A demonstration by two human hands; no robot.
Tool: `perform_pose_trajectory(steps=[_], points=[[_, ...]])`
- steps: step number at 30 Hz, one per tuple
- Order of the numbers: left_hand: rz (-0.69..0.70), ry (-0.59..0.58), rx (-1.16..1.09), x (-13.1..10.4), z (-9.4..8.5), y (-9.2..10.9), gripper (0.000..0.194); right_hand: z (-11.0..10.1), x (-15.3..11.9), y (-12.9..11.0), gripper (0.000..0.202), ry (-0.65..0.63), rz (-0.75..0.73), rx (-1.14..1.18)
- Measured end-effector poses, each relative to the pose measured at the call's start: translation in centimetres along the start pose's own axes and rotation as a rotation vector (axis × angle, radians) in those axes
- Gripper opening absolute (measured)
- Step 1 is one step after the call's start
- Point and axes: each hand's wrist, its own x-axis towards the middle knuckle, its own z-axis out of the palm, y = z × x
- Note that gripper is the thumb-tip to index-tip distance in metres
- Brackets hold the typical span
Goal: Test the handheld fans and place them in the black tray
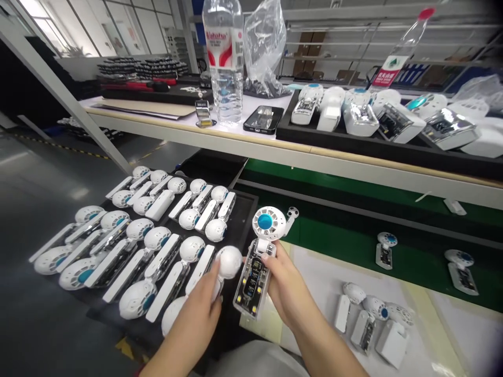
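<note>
In my right hand (285,280) is a white handheld fan (253,285), held upright with its clear-fronted body showing a dark circuit board and small yellow squares. Its round head has a blue centre. A small white piece with a black-spotted round end (293,213) sticks out beside that head. My left hand (202,303) is closed around another white fan (229,262), whose round head rises above my fingers; most of its body is hidden. This hand is at the right edge of a black tray (245,209) filled with rows of similar fans (129,267).
Three fans (365,319) lie on the white work surface at right. Two more (385,250) rest on the green belt (334,230). The shelf above carries a water bottle (223,68), a phone (263,120) and a black tray (302,137) of fans.
</note>
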Motion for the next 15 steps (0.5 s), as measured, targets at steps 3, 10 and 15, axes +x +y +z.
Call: perform_pose_trajectory(steps=[3, 10, 15], points=[[0.037, 0.093, 0.255, 0.9, 2.3, -1.5, 0.055, -1.4, 3.1, 0.9, 0.067, 0.059, -0.122, -0.280], [0.133, 0.419, 0.707, 0.4, 3.7, -3.0, 0.051, -1.0, 8.6, 1.5, 0.066, 0.135, -0.141, -1.056], [0.286, 0.406, 0.931, -0.3, 2.2, -3.8, 0.049, 0.7, 11.9, 2.2, 0.060, 0.208, -0.141, -1.328]])
